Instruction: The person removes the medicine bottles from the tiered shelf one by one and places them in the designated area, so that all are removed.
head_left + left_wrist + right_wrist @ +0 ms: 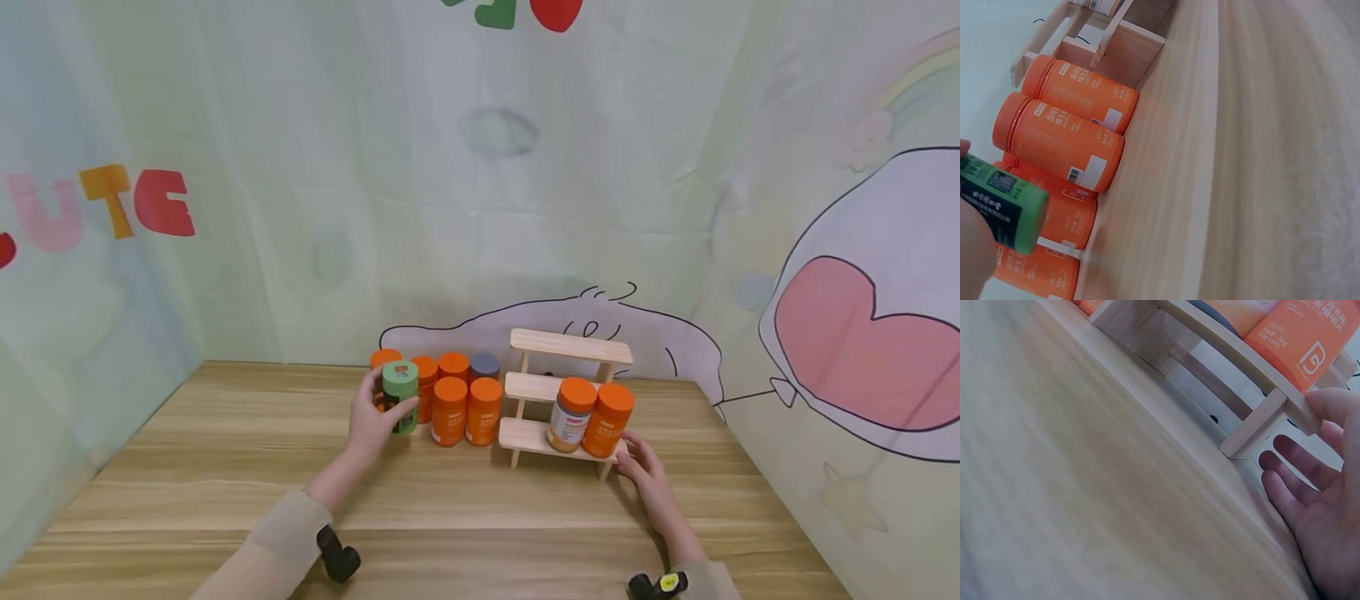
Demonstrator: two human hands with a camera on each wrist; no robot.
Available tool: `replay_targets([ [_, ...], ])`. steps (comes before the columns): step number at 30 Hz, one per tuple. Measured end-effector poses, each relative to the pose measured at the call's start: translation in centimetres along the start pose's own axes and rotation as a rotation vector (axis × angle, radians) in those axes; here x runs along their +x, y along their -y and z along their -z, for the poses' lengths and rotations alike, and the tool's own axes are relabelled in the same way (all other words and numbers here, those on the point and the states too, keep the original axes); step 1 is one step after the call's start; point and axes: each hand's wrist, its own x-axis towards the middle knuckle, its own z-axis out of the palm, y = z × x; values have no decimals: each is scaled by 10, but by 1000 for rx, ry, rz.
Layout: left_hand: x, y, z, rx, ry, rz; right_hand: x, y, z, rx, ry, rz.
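My left hand grips a green jar with a dark label, thumb on the near side. In the left wrist view the green jar overlaps orange jars behind it, its base apart from the tabletop. My right hand is at the right end of a three-tier wooden display rack, pinching the bottom step's end between thumb and finger. In the right wrist view its other fingers are spread loosely below the step. On that step stand a grey-orange jar and an orange jar, side by side.
Left of the rack stand several orange-lidded jars in close rows, with a blue-grey lidded jar at the back. The two upper steps rise behind the bottom one. A printed cloth backdrop borders the wooden table.
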Motion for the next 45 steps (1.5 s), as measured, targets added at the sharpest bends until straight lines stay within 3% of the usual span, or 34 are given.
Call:
replay_targets([
  [9,-4,9,-1,13,35,59,-1,-1,-1,5,0,-19],
  [17,-6,14,-1,33,20,111,-1,-1,0,6,9,-23],
  [45,-7,21,-8,22,77,151,1,-1,0,21,10,-15],
])
